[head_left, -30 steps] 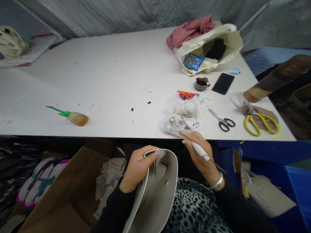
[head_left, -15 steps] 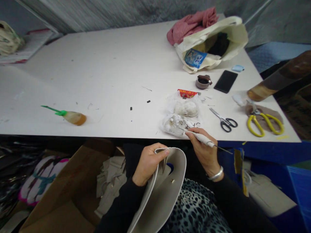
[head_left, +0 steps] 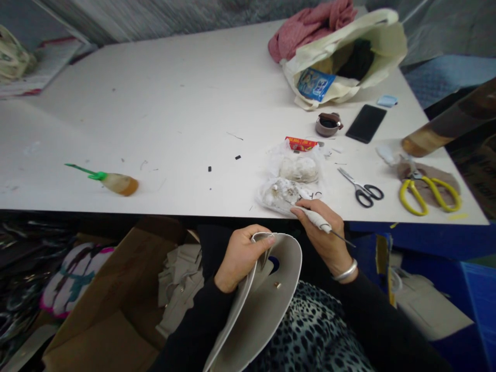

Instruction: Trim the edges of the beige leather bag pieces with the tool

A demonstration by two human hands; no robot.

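My left hand (head_left: pixel 242 256) is closed on the top edge of a pale grey leather bag piece (head_left: pixel 267 299) that lies over my lap. My right hand (head_left: pixel 323 235) grips a thin tool with a white-wrapped handle (head_left: pixel 315 219), its metal tip pointing down to the right. The fingertips of that hand touch a clear plastic bag of small parts (head_left: pixel 281 194) at the front edge of the white table (head_left: pixel 174 113). A second plastic bag (head_left: pixel 297 168) lies just behind the first.
On the table: a green-tipped glue bottle (head_left: pixel 112 182), black scissors (head_left: pixel 362 188), yellow shears (head_left: pixel 428 188), a phone (head_left: pixel 366 123), a small brown cup (head_left: pixel 327 124), a cream tote bag (head_left: pixel 349 59) with pink cloth (head_left: pixel 310 28). A cardboard box (head_left: pixel 116 305) stands below left.
My right hand has risen from my lap to the plastic bag at the table edge. The left hand and the bag piece shifted slightly right in the view.
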